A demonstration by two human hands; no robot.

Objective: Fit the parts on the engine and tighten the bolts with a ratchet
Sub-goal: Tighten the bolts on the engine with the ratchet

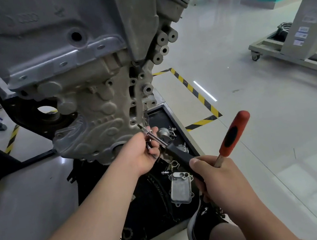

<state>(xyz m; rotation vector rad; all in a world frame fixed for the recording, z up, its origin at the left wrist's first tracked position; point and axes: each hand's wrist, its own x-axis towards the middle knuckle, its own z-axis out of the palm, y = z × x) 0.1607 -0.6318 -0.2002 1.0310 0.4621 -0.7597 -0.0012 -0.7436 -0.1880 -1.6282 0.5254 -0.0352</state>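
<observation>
Our left hand (pixel 144 154) pinches the chrome extension bar (pixel 156 138) of the ratchet (pixel 179 155), its tip touching the lower right corner of the engine (pixel 89 101); we cannot tell whether it sits on a bolt there. Our right hand (pixel 220 178) is wrapped round the ratchet's black handle and also grips the shaft of a red-handled screwdriver (pixel 233 133), which sticks up and to the right. Below the engine a black tray (pixel 164 111) holds loose metal parts, among them what looks like an oil cooler (pixel 180 188). Yellow-and-black tape (pixel 189 87) marks the floor beside it.
</observation>
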